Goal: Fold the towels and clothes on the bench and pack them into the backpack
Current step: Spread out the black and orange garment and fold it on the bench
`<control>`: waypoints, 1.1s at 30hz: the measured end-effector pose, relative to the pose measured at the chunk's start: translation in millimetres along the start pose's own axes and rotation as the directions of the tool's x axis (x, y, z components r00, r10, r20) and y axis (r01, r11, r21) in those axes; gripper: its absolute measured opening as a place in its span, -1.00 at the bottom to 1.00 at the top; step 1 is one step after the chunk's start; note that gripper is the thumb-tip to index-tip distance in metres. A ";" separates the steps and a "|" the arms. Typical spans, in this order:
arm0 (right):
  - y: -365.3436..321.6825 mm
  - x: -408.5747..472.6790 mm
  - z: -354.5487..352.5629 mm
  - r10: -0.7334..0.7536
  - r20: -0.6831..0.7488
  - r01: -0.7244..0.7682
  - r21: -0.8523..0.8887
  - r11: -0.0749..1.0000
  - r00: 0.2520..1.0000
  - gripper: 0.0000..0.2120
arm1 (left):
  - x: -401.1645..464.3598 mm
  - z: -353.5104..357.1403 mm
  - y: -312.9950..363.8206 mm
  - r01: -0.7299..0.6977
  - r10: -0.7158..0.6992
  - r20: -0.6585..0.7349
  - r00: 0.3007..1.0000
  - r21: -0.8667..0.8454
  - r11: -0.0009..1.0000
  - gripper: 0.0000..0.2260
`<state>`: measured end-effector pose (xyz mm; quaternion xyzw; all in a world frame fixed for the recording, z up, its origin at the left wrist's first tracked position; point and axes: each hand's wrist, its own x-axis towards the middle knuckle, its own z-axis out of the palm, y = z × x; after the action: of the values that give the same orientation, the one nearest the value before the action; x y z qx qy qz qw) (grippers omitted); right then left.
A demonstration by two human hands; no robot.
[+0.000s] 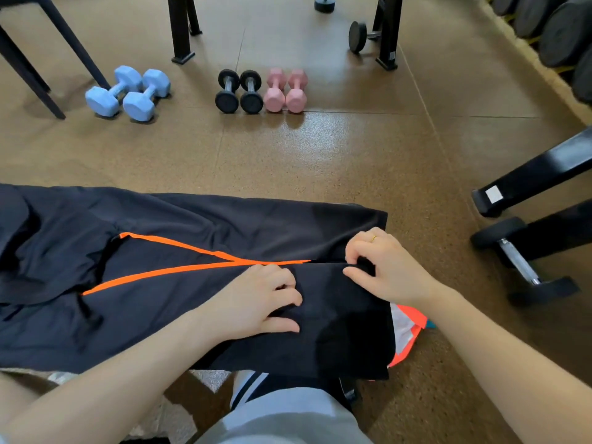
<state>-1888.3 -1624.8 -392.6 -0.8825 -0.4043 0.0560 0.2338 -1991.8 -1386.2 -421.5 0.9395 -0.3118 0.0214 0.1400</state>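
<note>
Dark navy trousers with orange stripes [153, 283] lie spread across the bench, which they hide. My left hand [259, 299] rests on the cloth near the point where the two stripes meet, its fingers curled and bunching the fabric. My right hand [381, 267] pinches the edge of a trouser leg between thumb and fingers just to the right. An orange and white garment [405, 331] pokes out from under the trousers at the bench's right end. No backpack is in view.
On the brown floor beyond the bench stand blue dumbbells [128, 91], black dumbbells [238, 91] and pink dumbbells [285, 90]. A large black dumbbell [519, 261] and black rack feet [528, 184] lie to the right. Chair legs [41, 59] stand at far left.
</note>
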 end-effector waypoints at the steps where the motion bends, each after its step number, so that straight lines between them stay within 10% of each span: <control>1: -0.3 -1.5 -7.2 0.035 0.072 -0.043 0.115 0.992 0.997 -0.85 | 0.5 0.4 3.0 -0.031 0.031 0.014 0.999 -0.013 0.999 -0.71; 5: 3.8 -4.6 -16.9 0.247 0.346 -0.261 -0.006 0.965 0.905 -0.78 | 6.4 -3.0 10.9 -0.087 0.083 -0.040 0.996 -0.125 0.988 -0.80; 9: -24.1 10.5 -23.7 0.442 0.173 -0.330 -0.446 0.832 0.880 -0.67 | 8.8 -9.4 -5.8 0.111 -0.105 -0.179 0.978 0.026 0.993 -0.76; 13: -68.3 40.6 6.1 0.087 -0.197 -0.167 -0.435 0.885 0.976 -0.74 | -9.0 -7.0 -23.5 0.528 -0.535 -0.046 0.843 0.257 0.810 -0.31; 16: -84.3 68.7 54.5 -0.068 0.038 0.075 -0.240 0.968 0.997 -0.48 | -21.5 -5.9 -28.1 0.688 -0.700 0.006 0.714 0.178 0.704 -0.15; 19: -68.3 71.8 84.5 -0.003 0.186 0.074 -0.376 0.924 0.983 -0.31 | -35.3 -9.2 -34.9 0.706 -0.716 -0.006 0.698 0.174 0.686 -0.31; 24: -74.9 86.9 79.6 0.104 0.005 -0.091 -0.439 0.894 0.995 -0.25 | -63.3 -34.7 -52.4 0.753 -0.755 -0.041 0.654 -0.059 0.655 -0.51; 30: -189.6 175.0 105.5 -0.325 0.067 0.332 -0.174 0.927 0.943 -0.76 | -136.6 -79.2 -97.1 0.905 -0.890 -0.348 0.294 -0.198 0.376 -0.74; 33: -224.1 210.3 129.1 -0.454 0.241 0.486 -0.088 0.870 0.858 -0.59 | -187.7 -93.5 -130.0 0.948 -0.927 -0.367 0.083 -0.258 0.187 -0.72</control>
<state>-1939.3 -1295.5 -385.1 -0.7603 -0.6334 0.0612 0.1306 -2061.5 -1151.9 -388.2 0.8879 0.4021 0.1491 0.1663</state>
